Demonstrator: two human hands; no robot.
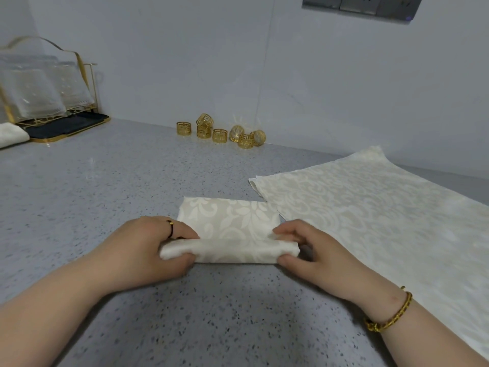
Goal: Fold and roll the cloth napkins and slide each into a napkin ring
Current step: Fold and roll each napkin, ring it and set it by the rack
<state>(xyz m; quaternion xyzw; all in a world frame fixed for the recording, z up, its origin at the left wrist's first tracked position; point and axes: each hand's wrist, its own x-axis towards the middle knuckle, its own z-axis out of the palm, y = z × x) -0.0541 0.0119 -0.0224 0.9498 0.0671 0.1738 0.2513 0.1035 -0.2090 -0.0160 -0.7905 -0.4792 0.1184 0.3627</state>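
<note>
The folded napkin, cream with a pale leaf pattern, lies mid-counter. Its near edge is rolled into a soft tube and the far part is still flat. The left hand and right hand pinch the roll's two ends. A second napkin of similar cloth lies spread flat at 3 o'clock, just beside it. The napkin rings, gold openwork bands, cluster at 12 o'clock by the wall, some upright, some tipped over.

Gold-wire rack on black tray
</note>
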